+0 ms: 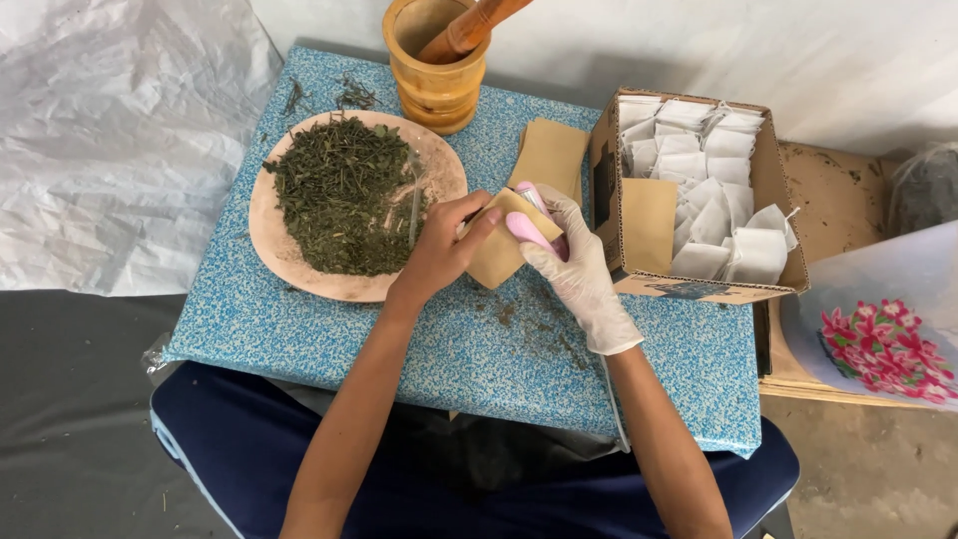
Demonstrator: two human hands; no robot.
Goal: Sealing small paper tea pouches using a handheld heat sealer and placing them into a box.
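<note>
At the centre of the head view, over the blue speckled board (329,329) resting across the lap, I register both hands meeting on one small brown paper packet (502,250). My left hand (444,250), bare, is closed on the packet's left edge, thumb on top and fingers curled beneath. My right hand (574,268), in a white glove, is clenched around a pink sealing tool (531,232) whose tip lies against the packet's upper right corner; I cannot tell whether the tool is pressed shut on the paper. The packet sits tilted, just beside the right rim of the round plate (274,240), which carries a heap of dried green leaves (344,195) with a thin clear scoop (414,200) lying on its right side. Behind the plate, at the far edge of the board, stands a wooden mortar (436,85) with a pestle (469,28) leaning in it. A stack of brown paper packets (551,152) lies just behind the hands, touching the cardboard box (699,287) to the right; that box holds white filter bags (714,215) and one more brown sheet (649,225). Loose leaf crumbs (539,329) are scattered on the board near my right wrist. A flowered plastic bag (883,344) lies at the far right, well apart from both hands.
</note>
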